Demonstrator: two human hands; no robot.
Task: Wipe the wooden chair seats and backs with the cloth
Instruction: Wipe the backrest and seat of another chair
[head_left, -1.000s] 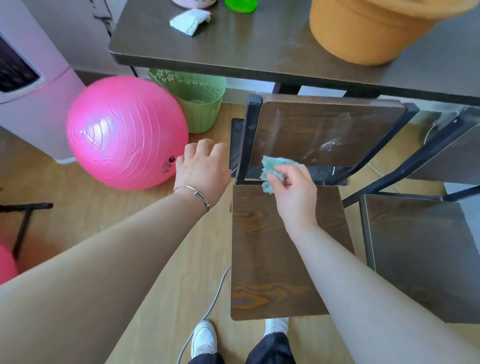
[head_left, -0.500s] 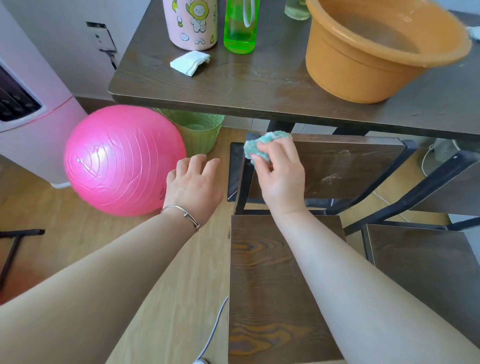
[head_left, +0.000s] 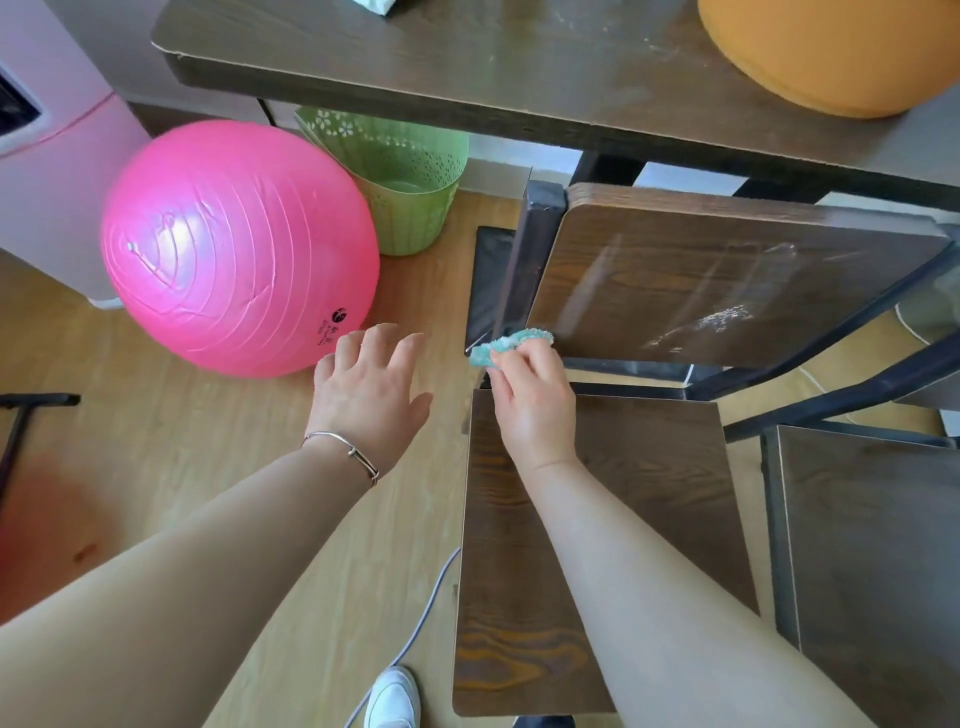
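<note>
Pinching the teal cloth (head_left: 506, 345) between thumb and fingers, the right hand (head_left: 530, 400) holds it at the lower left corner of the chair back (head_left: 727, 270), just above the chair seat (head_left: 654, 467). I think the wiping goes better with the cloth pressed flat and drawn across to the whitish smear (head_left: 722, 317) on the right. The left hand (head_left: 371, 395) hovers with spread fingers, holding nothing. The green basket (head_left: 415, 218) on the floor shows no contents; the orange basin (head_left: 831, 62) on the worktop (head_left: 467, 62) hides its inside.
</note>
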